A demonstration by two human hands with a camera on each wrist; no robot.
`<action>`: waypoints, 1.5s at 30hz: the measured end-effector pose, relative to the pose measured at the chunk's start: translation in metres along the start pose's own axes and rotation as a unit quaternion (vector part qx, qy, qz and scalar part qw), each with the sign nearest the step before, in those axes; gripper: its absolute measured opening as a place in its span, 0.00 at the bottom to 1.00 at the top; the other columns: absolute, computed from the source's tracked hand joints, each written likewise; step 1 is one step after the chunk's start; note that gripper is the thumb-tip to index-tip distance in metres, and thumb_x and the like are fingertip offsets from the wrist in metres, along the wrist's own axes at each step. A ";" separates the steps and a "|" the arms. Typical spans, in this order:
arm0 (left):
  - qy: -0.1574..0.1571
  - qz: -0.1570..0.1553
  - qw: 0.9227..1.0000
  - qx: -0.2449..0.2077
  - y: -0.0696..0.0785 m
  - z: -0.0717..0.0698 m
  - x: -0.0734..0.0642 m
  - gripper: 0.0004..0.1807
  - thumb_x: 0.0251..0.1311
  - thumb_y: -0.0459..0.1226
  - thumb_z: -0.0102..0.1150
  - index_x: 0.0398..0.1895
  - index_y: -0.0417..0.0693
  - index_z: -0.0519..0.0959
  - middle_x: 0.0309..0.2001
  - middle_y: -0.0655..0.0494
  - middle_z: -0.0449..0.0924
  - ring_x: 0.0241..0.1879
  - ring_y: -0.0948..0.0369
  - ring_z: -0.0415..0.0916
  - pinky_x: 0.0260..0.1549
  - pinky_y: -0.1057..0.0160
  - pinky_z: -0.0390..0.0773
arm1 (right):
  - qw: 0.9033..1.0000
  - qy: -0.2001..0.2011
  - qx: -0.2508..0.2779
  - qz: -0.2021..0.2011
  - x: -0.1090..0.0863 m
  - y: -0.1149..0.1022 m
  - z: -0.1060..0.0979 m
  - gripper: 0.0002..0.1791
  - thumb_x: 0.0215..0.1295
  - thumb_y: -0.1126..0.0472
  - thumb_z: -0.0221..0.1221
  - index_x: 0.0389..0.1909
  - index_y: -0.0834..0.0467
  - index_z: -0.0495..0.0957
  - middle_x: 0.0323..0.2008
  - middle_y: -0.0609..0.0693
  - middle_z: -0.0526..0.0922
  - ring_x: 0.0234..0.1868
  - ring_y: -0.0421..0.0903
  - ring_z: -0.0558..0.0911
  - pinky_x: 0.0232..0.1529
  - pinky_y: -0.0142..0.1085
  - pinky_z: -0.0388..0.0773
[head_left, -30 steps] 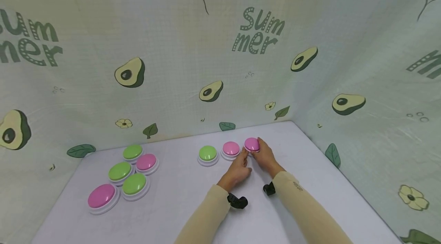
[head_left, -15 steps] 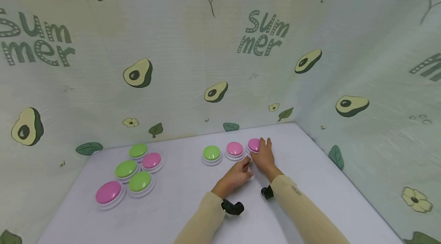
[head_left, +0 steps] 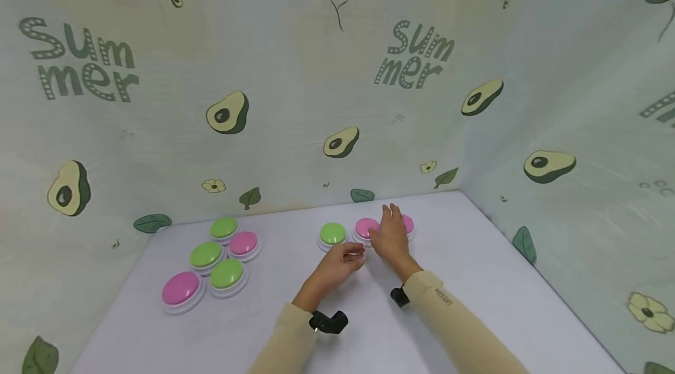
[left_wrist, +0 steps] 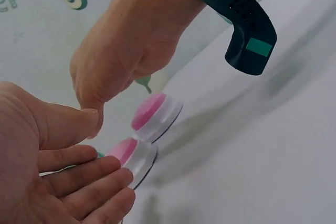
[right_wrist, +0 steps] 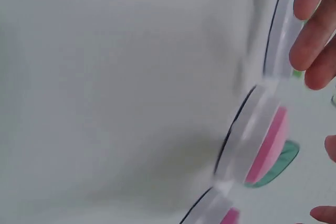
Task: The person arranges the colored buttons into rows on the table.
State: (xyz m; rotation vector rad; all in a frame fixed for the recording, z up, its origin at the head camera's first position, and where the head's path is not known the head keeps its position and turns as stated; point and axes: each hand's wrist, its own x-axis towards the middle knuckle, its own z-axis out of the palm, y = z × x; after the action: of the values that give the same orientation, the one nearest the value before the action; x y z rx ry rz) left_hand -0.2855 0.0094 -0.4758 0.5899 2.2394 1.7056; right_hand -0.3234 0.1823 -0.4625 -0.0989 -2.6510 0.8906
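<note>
Over the table hangs my left hand (head_left: 337,265), just in front of a green push button (head_left: 333,234) with a white base. Its fingers are loosely extended and hold nothing, as the left wrist view shows the hand (left_wrist: 79,171) palm side. My right hand (head_left: 390,238) is raised above the row, fingers stretched forward and holding nothing. It overlaps a pink button (head_left: 365,227) and partly covers the rightmost pink button (head_left: 408,223). In the right wrist view, the middle pink button (right_wrist: 268,148) stands between its neighbours, with left-hand fingers (right_wrist: 310,40) near the green one.
On the table's left side stands a cluster of several more buttons, among them a front pink button (head_left: 181,288) and a green button (head_left: 227,273). A printed cloth (head_left: 285,81) hangs behind and along the right. Each wrist carries a black band (head_left: 329,322).
Both hands have let go of the rightmost pink button and moved left, the left hand toward the green button, the right hand over the middle pink one. The head view has shifted slightly left.
</note>
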 end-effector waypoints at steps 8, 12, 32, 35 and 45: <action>0.089 0.021 0.994 0.050 -0.002 -0.039 -0.025 0.26 0.71 0.31 0.63 0.67 0.23 0.72 0.62 0.29 0.79 0.62 0.39 0.79 0.60 0.46 0.82 | 0.997 -0.021 0.055 -0.056 -0.015 -0.042 0.023 0.43 0.66 0.61 0.70 0.75 0.73 0.60 0.76 0.71 0.60 0.78 0.67 0.59 0.78 0.58 0.60; 0.136 0.014 0.987 0.082 -0.004 -0.058 -0.039 0.26 0.70 0.31 0.63 0.67 0.25 0.73 0.61 0.31 0.80 0.62 0.39 0.79 0.60 0.46 0.82 | 0.993 -0.039 0.076 -0.082 -0.026 -0.066 0.035 0.43 0.65 0.62 0.71 0.75 0.73 0.61 0.76 0.70 0.61 0.78 0.67 0.61 0.77 0.58 0.62; 0.280 -0.012 0.928 0.246 -0.021 -0.149 -0.120 0.28 0.67 0.32 0.67 0.67 0.26 0.73 0.65 0.32 0.77 0.67 0.36 0.73 0.67 0.37 0.73 | 0.965 -0.175 0.099 -0.170 -0.064 -0.149 0.096 0.43 0.67 0.55 0.71 0.74 0.73 0.64 0.72 0.68 0.69 0.73 0.64 0.70 0.74 0.55 0.68; 0.286 -0.042 0.918 0.271 -0.023 -0.158 -0.131 0.30 0.66 0.32 0.68 0.68 0.26 0.72 0.66 0.29 0.75 0.69 0.34 0.69 0.69 0.36 0.70 | 0.959 -0.200 0.094 -0.176 -0.068 -0.156 0.102 0.42 0.66 0.54 0.72 0.72 0.72 0.66 0.70 0.67 0.72 0.71 0.62 0.73 0.73 0.53 0.71; 0.309 -0.085 0.882 0.345 -0.038 -0.174 -0.153 0.34 0.57 0.32 0.74 0.62 0.19 0.73 0.59 0.23 0.75 0.60 0.31 0.75 0.62 0.33 0.74 | 0.947 -0.235 0.079 -0.203 -0.081 -0.174 0.126 0.43 0.62 0.54 0.75 0.71 0.70 0.69 0.68 0.65 0.74 0.69 0.60 0.75 0.71 0.49 0.73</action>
State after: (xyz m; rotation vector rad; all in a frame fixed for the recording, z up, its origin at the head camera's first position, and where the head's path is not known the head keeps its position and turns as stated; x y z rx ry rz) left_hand -0.2342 -0.2196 -0.4700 -0.0791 3.2596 1.0528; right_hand -0.2833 -0.0431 -0.4769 0.7628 -2.8315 1.0762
